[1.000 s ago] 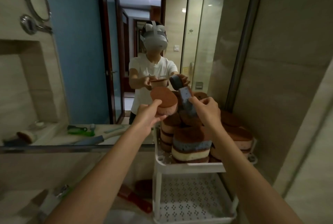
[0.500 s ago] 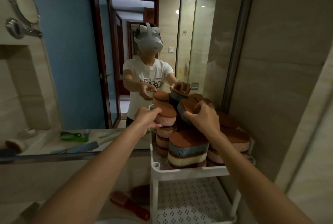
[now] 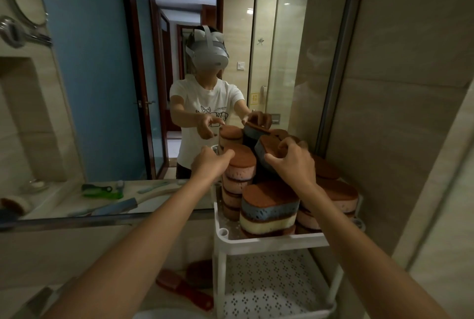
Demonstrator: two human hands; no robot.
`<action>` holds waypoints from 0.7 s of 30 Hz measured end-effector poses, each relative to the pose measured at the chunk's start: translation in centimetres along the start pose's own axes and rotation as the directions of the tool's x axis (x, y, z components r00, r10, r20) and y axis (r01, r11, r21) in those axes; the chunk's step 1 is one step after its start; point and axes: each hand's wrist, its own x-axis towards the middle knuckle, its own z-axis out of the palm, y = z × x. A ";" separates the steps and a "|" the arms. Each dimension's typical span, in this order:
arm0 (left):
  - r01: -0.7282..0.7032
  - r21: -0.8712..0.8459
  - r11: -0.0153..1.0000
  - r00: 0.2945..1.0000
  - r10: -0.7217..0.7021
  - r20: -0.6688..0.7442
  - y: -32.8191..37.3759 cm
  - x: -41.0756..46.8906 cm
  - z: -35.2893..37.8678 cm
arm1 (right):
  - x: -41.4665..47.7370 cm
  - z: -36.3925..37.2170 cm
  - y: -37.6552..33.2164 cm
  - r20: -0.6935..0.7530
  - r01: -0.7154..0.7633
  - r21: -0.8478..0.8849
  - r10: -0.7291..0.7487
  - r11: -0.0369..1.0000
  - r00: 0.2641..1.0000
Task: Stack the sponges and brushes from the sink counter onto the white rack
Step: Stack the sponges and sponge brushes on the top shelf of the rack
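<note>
The white rack (image 3: 269, 237) stands by the mirror, its top tier full of stacked sponges. My left hand (image 3: 210, 164) rests with straightened fingers against a pink sponge with a brown top (image 3: 241, 164), which lies on top of the left stack. My right hand (image 3: 292, 162) grips a tilted blue sponge with a brown top (image 3: 265, 149) above the middle of the tier. In front of both stands a stack with blue and cream sponges (image 3: 269, 208). Pink sponges (image 3: 338, 198) are piled on the right.
The rack's perforated lower tier (image 3: 269, 282) holds nothing. A red brush (image 3: 184, 286) and a brown round pad (image 3: 200, 270) lie on the counter left of the rack. The mirror stands right behind the rack, and a tiled wall (image 3: 384, 139) closes the right side.
My left hand lowered the pink sponge onto the left stack and loosened its fingers. My right hand brought the blue sponge down, tilted, toward the middle of the pile.
</note>
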 end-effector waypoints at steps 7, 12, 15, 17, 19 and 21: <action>0.092 -0.258 0.962 0.984 -0.049 0.170 0.7 0.1 2.1 | -0.4 0.5 -0.1 0.029 0.087 -0.144 -0.084 0.986 0.996; 0.156 -0.390 0.907 0.977 -0.083 0.197 0.8 -0.1 3.0 | -0.4 0.9 -0.7 0.041 0.108 -0.139 -0.103 0.984 0.994; 0.168 -0.428 0.888 0.980 -0.105 0.167 0.5 0.1 3.0 | -0.4 0.9 -0.6 0.054 0.115 -0.126 -0.109 0.985 0.993; 0.168 -0.420 0.892 0.981 -0.111 0.156 0.2 0.1 3.2 | -0.6 1.0 -0.5 0.076 0.140 -0.148 -0.129 0.979 0.989; 0.158 -0.410 0.899 0.983 -0.102 0.154 0.0 0.0 3.4 | -0.8 1.0 -0.4 0.082 0.157 -0.174 -0.145 0.972 0.986; 0.138 -0.409 0.902 0.986 -0.085 0.146 0.2 0.0 3.6 | -0.9 0.8 -0.4 0.073 0.160 -0.178 -0.149 0.971 0.986</action>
